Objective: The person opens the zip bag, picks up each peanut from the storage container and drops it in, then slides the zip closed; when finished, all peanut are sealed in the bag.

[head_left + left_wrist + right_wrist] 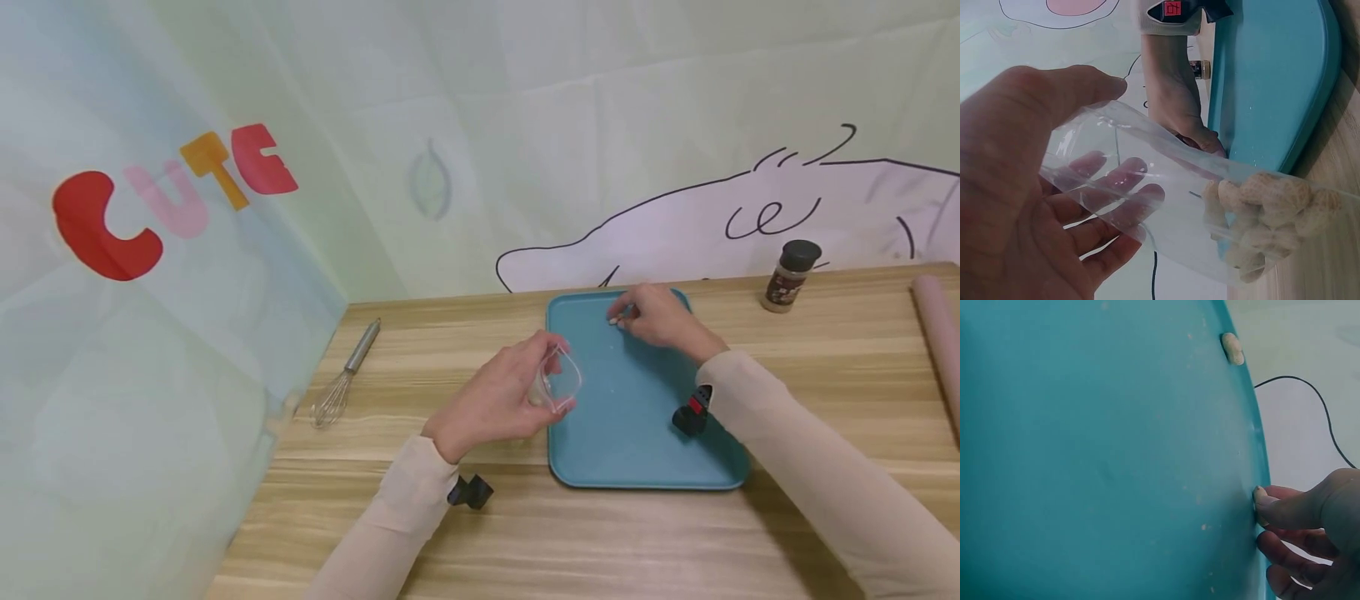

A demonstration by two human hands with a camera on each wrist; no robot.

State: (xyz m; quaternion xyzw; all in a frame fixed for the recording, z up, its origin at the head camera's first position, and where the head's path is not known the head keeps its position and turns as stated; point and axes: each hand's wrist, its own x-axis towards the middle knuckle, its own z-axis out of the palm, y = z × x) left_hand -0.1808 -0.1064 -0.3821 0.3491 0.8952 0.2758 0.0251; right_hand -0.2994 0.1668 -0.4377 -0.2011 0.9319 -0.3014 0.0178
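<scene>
My left hand [495, 400] holds a clear plastic bag [564, 382] by its spread mouth, over the left side of a blue tray [637, 450]. In the left wrist view, several unshelled peanuts [1275, 203] lie at the bottom of the bag. Near the tray's far rim, my right hand [654, 315] pinches a peanut [1260, 515] between thumb and fingers, which mostly cover it. Another peanut [1232, 349] rests against the rim in the right wrist view, apart from the fingers. Small pale crumbs are scattered over the tray.
A whisk [345, 375] lies on the wooden table [480, 533] to the left. Behind the tray on the right stands a black-capped jar [789, 277]. At the far right is a pinkish roll [937, 342]. A printed cloth [480, 150] hangs along the back and left.
</scene>
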